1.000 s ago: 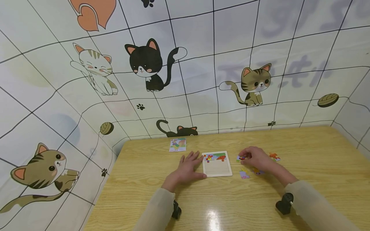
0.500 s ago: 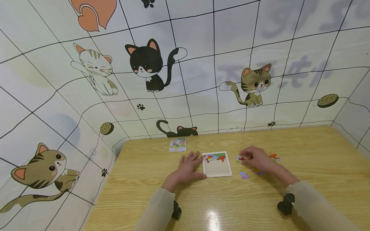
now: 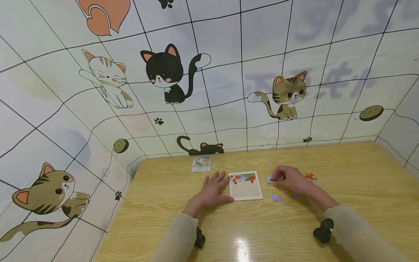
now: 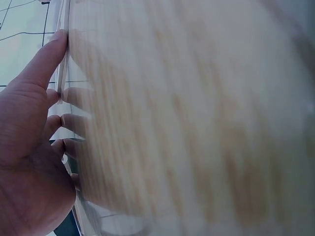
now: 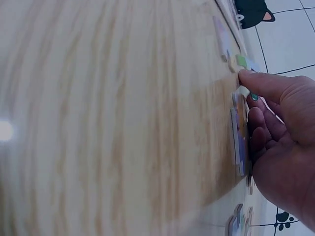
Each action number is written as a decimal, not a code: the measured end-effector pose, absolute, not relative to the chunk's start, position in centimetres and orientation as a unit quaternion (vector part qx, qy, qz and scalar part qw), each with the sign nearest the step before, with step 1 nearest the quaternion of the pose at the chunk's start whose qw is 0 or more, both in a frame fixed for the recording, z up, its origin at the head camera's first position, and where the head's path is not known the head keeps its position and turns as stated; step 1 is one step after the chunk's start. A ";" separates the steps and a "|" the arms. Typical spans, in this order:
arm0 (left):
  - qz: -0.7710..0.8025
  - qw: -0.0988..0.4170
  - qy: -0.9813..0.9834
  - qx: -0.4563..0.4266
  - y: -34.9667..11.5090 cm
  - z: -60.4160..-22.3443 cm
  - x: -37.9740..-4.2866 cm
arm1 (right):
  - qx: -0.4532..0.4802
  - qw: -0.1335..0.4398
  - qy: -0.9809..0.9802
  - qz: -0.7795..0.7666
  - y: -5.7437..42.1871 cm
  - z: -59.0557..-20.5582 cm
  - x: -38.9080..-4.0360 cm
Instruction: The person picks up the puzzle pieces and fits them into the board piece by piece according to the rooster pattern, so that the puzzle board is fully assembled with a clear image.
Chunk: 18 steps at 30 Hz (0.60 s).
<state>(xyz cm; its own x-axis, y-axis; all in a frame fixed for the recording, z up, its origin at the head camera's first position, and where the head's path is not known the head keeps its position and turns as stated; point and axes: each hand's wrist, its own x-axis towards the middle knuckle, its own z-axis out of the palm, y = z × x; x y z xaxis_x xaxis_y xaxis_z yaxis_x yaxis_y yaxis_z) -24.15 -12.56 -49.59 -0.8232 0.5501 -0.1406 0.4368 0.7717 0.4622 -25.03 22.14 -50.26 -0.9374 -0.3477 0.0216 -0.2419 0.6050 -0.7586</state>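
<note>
A square puzzle tray (image 3: 246,191) lies on the table, its top strip filled with colourful pieces and the lower part bare wood. My left hand (image 3: 212,192) rests at its left side, fingers spread, thumb at the near left corner; the left wrist view shows the thumb (image 4: 48,56) along the tray's edge. To the right of the tray, my right hand (image 3: 292,180) pinches a small jigsaw piece (image 3: 269,179) between thumb and fingers, low over the table. In the right wrist view the piece's green part (image 5: 241,61) shows past the thumb; the fingers hide the rest.
Loose jigsaw pieces lie close by the right hand: a lilac one (image 3: 276,197), an orange and purple one (image 3: 291,194) partly under it, and a red-orange one (image 3: 311,177) beyond the wrist. A printed picture card (image 3: 201,164) lies at the back left, near the cat-patterned wall.
The right hand's fingers have shifted slightly, and a little more of the jigsaw piece now shows at its left. The left hand and tray stay in place.
</note>
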 end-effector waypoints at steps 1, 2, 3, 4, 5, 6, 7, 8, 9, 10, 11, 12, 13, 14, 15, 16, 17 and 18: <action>0.211 0.135 0.931 0.265 -12.6 -49.6 -24.1 | -0.168 0.067 0.891 -0.417 22.1 -50.2 -25.0; 0.212 0.135 0.930 0.266 -12.6 -49.6 -24.1 | -0.171 0.067 0.888 -0.421 22.1 -50.2 -25.0; 0.214 0.135 0.930 0.267 -12.6 -49.6 -24.1 | -0.172 0.069 0.887 -0.424 22.0 -50.1 -25.0; 0.215 0.135 0.930 0.267 -12.7 -49.6 -24.1 | -0.170 0.070 0.886 -0.426 21.9 -50.1 -25.0; 0.216 0.135 0.929 0.267 -12.7 -49.6 -24.1 | -0.166 0.071 0.886 -0.427 21.8 -50.0 -24.9; 0.216 0.135 0.929 0.268 -12.7 -49.6 -24.1 | -0.162 0.071 0.886 -0.428 21.7 -49.8 -24.9; 0.216 0.135 0.929 0.268 -12.8 -49.6 -24.1 | -0.159 0.069 0.888 -0.427 21.6 -49.7 -24.9; 0.215 0.135 0.930 0.267 -12.8 -49.6 -24.1 | -0.155 0.066 0.888 -0.428 21.4 -49.6 -24.9; 0.215 0.135 0.930 0.267 -12.9 -49.6 -24.1 | -0.152 0.063 0.888 -0.428 21.1 -49.5 -24.9; 0.214 0.134 0.930 0.267 -12.9 -49.7 -24.1 | -0.155 0.057 0.888 -0.428 20.8 -49.3 -24.9; 0.212 0.134 0.931 0.266 -12.9 -49.7 -24.1 | -0.158 0.053 0.887 -0.431 20.5 -49.2 -25.0; 0.210 0.134 0.931 0.266 -12.9 -49.7 -24.1 | -0.163 0.050 0.884 -0.435 20.1 -49.1 -25.0; 0.209 0.135 0.931 0.266 -12.9 -49.8 -24.1 | -0.168 0.049 0.880 -0.441 19.7 -49.0 -25.1; 0.209 0.134 0.931 0.267 -12.9 -49.8 -24.1 | -0.174 0.051 0.875 -0.449 19.2 -48.9 -25.1; 0.208 0.135 0.931 0.267 -12.9 -49.8 -24.2 | -0.178 0.053 0.870 -0.456 18.7 -48.8 -25.1; 0.208 0.135 0.931 0.268 -12.8 -49.8 -24.2 | -0.181 0.055 0.866 -0.463 18.2 -48.8 -25.1; 0.208 0.135 0.931 0.269 -12.8 -49.8 -24.2 | -0.182 0.057 0.861 -0.471 17.6 -48.8 -25.1; 0.208 0.135 0.931 0.269 -12.8 -49.8 -24.2 | -0.182 0.058 0.858 -0.477 17.0 -48.9 -25.2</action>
